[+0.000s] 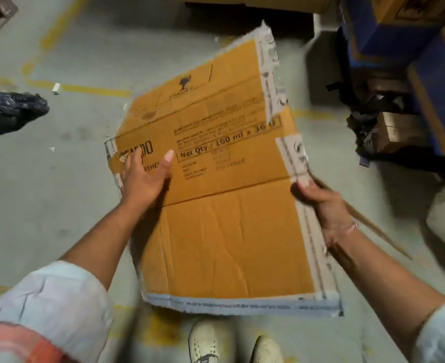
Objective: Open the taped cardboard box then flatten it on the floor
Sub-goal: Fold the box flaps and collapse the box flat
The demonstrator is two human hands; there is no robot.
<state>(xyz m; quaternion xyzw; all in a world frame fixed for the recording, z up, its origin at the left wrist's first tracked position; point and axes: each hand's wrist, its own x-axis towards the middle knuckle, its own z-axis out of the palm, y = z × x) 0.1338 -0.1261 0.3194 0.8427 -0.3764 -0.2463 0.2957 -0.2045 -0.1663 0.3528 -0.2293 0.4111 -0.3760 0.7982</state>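
The brown cardboard box [229, 205] is collapsed flat, edged with white tape strips, and held above the grey floor in the middle of the view. Black print reads "Net Qty. 160 ml". My left hand [145, 176] lies on its left side, fingers spread over the printed face and thumb up. My right hand [320, 205] grips the right edge, thumb on top and fingers hidden underneath. A loose flap juts out below my right wrist.
A black plastic bag [11, 111] and a small white roll [56, 88] lie on the concrete floor [72, 166] at the left. Blue and brown stacked cartons [399, 48] stand at the upper right, with black straps beside them. My shoes [216, 341] are at the bottom.
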